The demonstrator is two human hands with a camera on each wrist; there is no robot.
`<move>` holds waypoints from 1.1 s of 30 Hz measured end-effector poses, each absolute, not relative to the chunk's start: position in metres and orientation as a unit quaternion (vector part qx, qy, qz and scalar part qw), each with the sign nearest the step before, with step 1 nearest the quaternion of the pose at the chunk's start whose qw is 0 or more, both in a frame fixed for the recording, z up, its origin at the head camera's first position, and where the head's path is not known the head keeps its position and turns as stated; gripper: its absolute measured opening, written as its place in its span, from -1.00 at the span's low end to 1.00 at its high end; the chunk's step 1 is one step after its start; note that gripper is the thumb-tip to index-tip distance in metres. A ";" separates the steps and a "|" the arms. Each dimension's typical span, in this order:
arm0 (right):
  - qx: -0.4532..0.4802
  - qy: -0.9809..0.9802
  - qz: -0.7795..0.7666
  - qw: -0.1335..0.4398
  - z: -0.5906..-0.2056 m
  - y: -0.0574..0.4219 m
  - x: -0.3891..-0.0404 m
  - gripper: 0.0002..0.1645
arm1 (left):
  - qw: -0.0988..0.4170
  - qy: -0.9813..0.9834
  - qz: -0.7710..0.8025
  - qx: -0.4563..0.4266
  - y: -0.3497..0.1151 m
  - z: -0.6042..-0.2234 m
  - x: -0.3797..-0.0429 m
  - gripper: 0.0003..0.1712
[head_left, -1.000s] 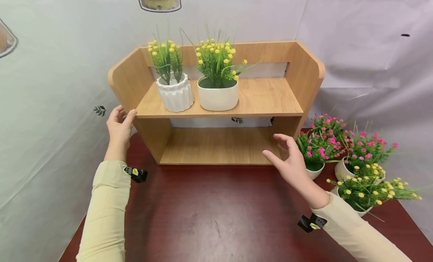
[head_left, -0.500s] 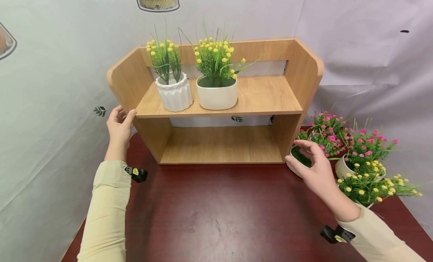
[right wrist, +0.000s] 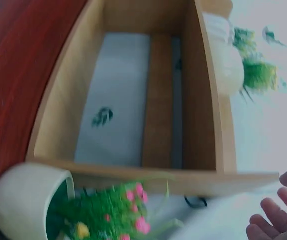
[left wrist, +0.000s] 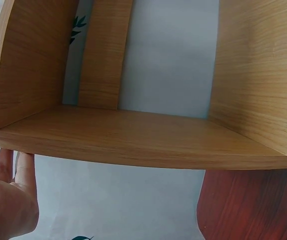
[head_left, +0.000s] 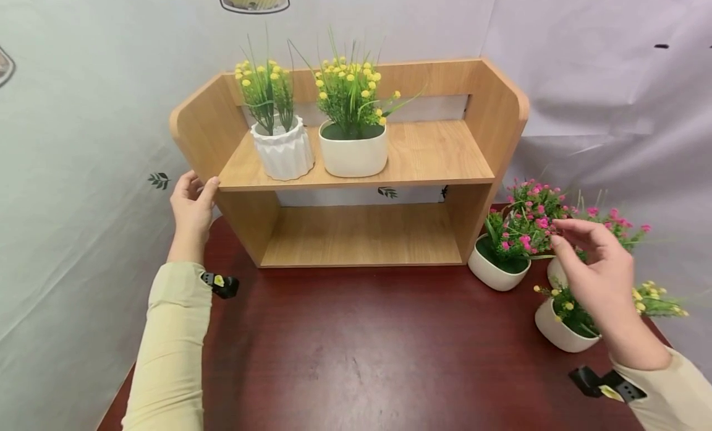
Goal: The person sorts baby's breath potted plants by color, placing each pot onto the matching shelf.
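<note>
A two-tier wooden shelf (head_left: 434, 153) stands on the table. My left hand (head_left: 191, 205) grips its left side panel, thumb at the front edge and fingers against the outer face. Fingers (left wrist: 26, 172) of that hand show beside the panel in the left wrist view. To the right of the shelf, my right hand (head_left: 601, 276) hovers over several potted flowers with nothing in its loosely bent fingers. It partly hides a yellow-flowered plant in a white pot (head_left: 559, 329) and a pink-flowered one (head_left: 556, 271) behind. Another pink-flowered pot (head_left: 497, 267) stands by the shelf's right end.
On the upper tier, a ribbed white pot (head_left: 283, 153) and a smooth oval white pot (head_left: 354, 156) hold yellow flowers. The dark red table (head_left: 345, 344) extends in front of the shelf. A pale printed sheet (head_left: 584, 78) hangs behind.
My right hand has moved right, from in front of the shelf's lower tier, past the nearest pink-flowered pot, to over the pots at far right. My left hand keeps its grip on the panel.
</note>
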State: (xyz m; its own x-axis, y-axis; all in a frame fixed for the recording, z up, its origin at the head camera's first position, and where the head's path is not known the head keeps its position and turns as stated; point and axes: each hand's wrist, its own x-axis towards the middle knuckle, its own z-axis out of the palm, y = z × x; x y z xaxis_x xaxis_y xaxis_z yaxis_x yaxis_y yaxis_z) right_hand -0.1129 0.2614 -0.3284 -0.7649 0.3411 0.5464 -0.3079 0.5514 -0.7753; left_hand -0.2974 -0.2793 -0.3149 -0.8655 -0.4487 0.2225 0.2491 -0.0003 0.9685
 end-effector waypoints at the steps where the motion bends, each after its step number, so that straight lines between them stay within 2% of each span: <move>1: -0.028 -0.808 0.475 0.347 -0.327 0.265 -0.113 -0.64 | 0.249 -0.661 -0.704 0.075 -0.279 -0.315 -0.297 -0.68; 5: -0.092 -0.805 0.471 0.349 -0.325 0.280 -0.111 -0.71 | 0.250 -0.664 -0.700 0.074 -0.280 -0.315 -0.297 -0.67; 13: -0.149 -0.826 0.425 0.340 -0.329 0.311 -0.109 -0.80 | 0.254 -0.666 -0.697 0.077 -0.280 -0.315 -0.297 -0.68; 16: -0.161 -0.832 0.418 0.327 -0.330 0.325 -0.106 -0.74 | 0.254 -0.665 -0.698 0.076 -0.280 -0.316 -0.296 -0.68; 19: -0.166 -0.831 0.419 0.325 -0.337 0.343 -0.106 -0.57 | 0.255 -0.662 -0.701 0.071 -0.280 -0.316 -0.296 -0.68; 20: -0.168 -0.828 0.424 0.326 -0.344 0.354 -0.109 -0.58 | 0.257 -0.661 -0.701 0.070 -0.280 -0.316 -0.296 -0.68; 22: -0.141 -0.827 0.417 0.350 -0.387 0.409 -0.125 -0.65 | 0.259 -0.661 -0.701 0.067 -0.280 -0.315 -0.296 -0.69; 24: -0.138 -0.821 0.417 0.365 -0.404 0.434 -0.132 -0.65 | 0.261 -0.659 -0.703 0.066 -0.280 -0.314 -0.296 -0.69; 27: -0.107 -0.815 0.403 0.402 -0.459 0.504 -0.150 -0.73 | 0.261 -0.660 -0.702 0.067 -0.279 -0.313 -0.295 -0.69; 29: -0.122 -0.812 0.404 0.403 -0.469 0.519 -0.152 -0.73 | 0.261 -0.660 -0.701 0.066 -0.279 -0.312 -0.295 -0.69; 31: -0.120 -0.819 0.391 0.403 -0.504 0.564 -0.164 -0.71 | 0.260 -0.660 -0.702 0.066 -0.279 -0.313 -0.295 -0.69; 33: -0.119 -0.828 0.387 0.387 -0.517 0.581 -0.165 -0.68 | 0.259 -0.659 -0.702 0.067 -0.280 -0.313 -0.295 -0.69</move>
State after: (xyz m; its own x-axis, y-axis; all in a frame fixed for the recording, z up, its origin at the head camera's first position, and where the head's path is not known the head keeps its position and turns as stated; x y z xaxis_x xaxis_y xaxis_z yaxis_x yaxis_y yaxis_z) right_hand -0.1655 0.5806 -0.5170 -0.6722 0.4966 0.5492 -0.1026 0.6721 -0.7333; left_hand -0.2955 -0.2800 -0.3133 -0.8565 -0.4531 0.2472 0.2754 0.0040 0.9613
